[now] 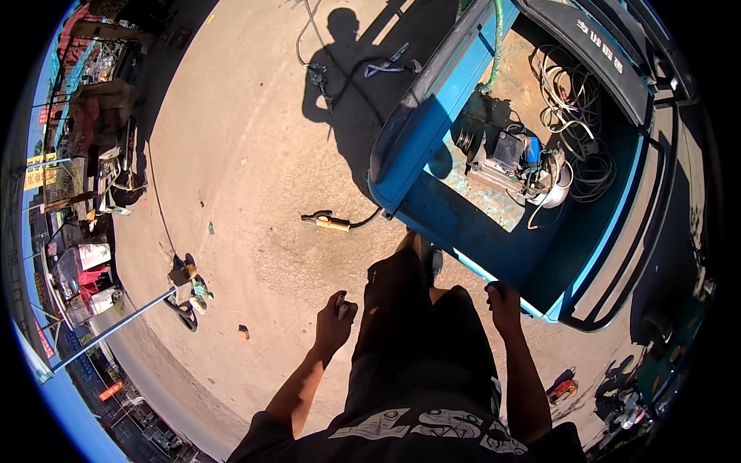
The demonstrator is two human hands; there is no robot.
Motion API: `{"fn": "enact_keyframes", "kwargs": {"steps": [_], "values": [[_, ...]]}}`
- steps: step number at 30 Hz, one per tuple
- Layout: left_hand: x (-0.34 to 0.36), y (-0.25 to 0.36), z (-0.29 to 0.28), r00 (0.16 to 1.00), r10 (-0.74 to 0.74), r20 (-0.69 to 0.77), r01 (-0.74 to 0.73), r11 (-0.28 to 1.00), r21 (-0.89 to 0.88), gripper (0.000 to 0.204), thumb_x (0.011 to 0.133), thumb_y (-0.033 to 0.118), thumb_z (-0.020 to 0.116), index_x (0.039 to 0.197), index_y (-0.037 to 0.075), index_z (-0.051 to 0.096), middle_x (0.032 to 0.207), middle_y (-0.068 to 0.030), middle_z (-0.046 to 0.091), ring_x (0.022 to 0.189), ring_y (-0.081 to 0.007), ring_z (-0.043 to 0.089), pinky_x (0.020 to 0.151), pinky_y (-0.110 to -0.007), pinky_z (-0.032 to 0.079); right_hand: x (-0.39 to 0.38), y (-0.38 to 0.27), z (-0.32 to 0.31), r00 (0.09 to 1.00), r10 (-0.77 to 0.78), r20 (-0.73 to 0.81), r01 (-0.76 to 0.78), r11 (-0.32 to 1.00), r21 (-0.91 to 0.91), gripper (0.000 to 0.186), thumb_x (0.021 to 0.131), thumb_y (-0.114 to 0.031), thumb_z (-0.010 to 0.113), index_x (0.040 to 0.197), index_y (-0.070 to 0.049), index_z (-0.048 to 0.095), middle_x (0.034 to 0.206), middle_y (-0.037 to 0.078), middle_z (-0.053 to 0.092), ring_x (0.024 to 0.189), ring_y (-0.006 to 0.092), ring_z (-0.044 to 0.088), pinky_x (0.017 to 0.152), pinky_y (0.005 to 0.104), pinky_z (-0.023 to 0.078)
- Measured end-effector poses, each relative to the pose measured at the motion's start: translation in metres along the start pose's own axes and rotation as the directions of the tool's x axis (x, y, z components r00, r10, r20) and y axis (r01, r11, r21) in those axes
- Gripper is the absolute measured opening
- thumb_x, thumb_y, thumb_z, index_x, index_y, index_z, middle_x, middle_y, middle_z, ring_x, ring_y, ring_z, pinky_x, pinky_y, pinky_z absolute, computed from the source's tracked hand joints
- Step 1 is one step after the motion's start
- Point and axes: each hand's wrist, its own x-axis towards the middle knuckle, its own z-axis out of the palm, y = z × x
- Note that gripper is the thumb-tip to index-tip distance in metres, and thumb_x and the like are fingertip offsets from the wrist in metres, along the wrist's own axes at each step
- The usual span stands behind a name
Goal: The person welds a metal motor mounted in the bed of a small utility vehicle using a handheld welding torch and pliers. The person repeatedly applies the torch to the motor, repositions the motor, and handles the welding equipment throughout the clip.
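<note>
My left hand (335, 324) is closed in front of my left thigh, with a small pale thing at its fingers that I cannot make out. My right hand (503, 302) is curled up beside the near edge of a blue cargo bed (494, 208); shadow hides whether anything is in it. On the ground ahead lies a welding electrode holder (332, 223) with a yellow-orange handle, its black cable running toward the bed's corner. Inside the bed are a dusty machine with a blue part (532, 150), a white rounded container (557, 185) and coils of pale cable (575, 116).
A green hose (495, 46) hangs over the bed's far side. Tangled cables (340, 77) lie on the ground in my shadow. To the left, a blue pole (116, 324) runs to a small pile of objects (189, 285). Cluttered stalls (89, 154) line the far left.
</note>
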Motion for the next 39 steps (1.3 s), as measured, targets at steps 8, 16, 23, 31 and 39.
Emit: {"fn": "enact_keyframes", "kwargs": {"steps": [8,16,23,31,39], "values": [[-0.163,-0.217,0.007,0.896,-0.444,-0.017,0.444,0.895,-0.036,0.05,0.091,0.044,0.059,0.106,-0.003,0.062,0.086,-0.0174,0.068,0.079,-0.0271,0.069,0.073,-0.039,0.056,-0.026,0.047,0.006,0.994,-0.002,0.107,0.028,0.968,-0.248,0.024,0.09,-0.021,0.062,0.09,0.003,0.066,0.074,0.011,0.067,0.062,0.0186,0.062,0.062,0.0319,0.048],[-0.232,-0.267,-0.004,0.685,-0.727,0.054,0.673,0.603,-0.428,0.045,0.091,0.036,0.059,0.104,-0.007,0.06,0.086,-0.0186,0.069,0.075,-0.0258,0.071,0.049,-0.036,0.058,-0.054,0.048,0.058,0.971,0.198,0.136,-0.124,0.898,-0.423,0.029,0.087,-0.024,0.061,0.091,0.004,0.07,0.075,0.016,0.07,0.066,0.0228,0.068,0.064,0.035,0.052],[-0.198,-0.287,-0.076,0.641,-0.745,0.184,0.702,0.473,-0.533,0.041,0.094,0.038,0.048,0.101,-0.002,0.055,0.084,-0.0202,0.07,0.057,-0.0261,0.067,0.044,-0.036,0.05,-0.06,0.034,0.117,0.933,0.345,0.107,-0.248,0.827,-0.505,0.025,0.083,-0.023,0.066,0.085,0.002,0.07,0.065,0.013,0.067,0.057,0.021,0.066,0.054,0.0349,0.051],[-0.165,-0.338,-0.21,0.635,-0.772,0.025,0.641,0.508,-0.576,0.041,0.094,0.032,0.046,0.113,-0.004,0.051,0.08,-0.0189,0.07,0.049,-0.0255,0.066,0.037,-0.033,0.044,-0.049,-0.042,0.213,0.88,0.428,0.207,-0.343,0.872,-0.349,0.024,0.088,-0.019,0.063,0.085,0.004,0.068,0.073,0.011,0.067,0.055,0.0177,0.062,0.05,0.0331,0.049],[-0.08,-0.319,-0.295,0.689,-0.725,-0.029,0.594,0.587,-0.551,0.044,0.095,0.033,0.046,0.116,-0.005,0.05,0.083,-0.0203,0.07,0.052,-0.0256,0.066,0.04,-0.034,0.046,-0.02,-0.066,0.234,0.925,0.289,0.248,-0.113,0.83,-0.546,0.02,0.079,-0.016,0.068,0.095,-0.005,0.071,0.085,0.014,0.07,0.074,0.0262,0.067,0.064,0.0375,0.053]]}}
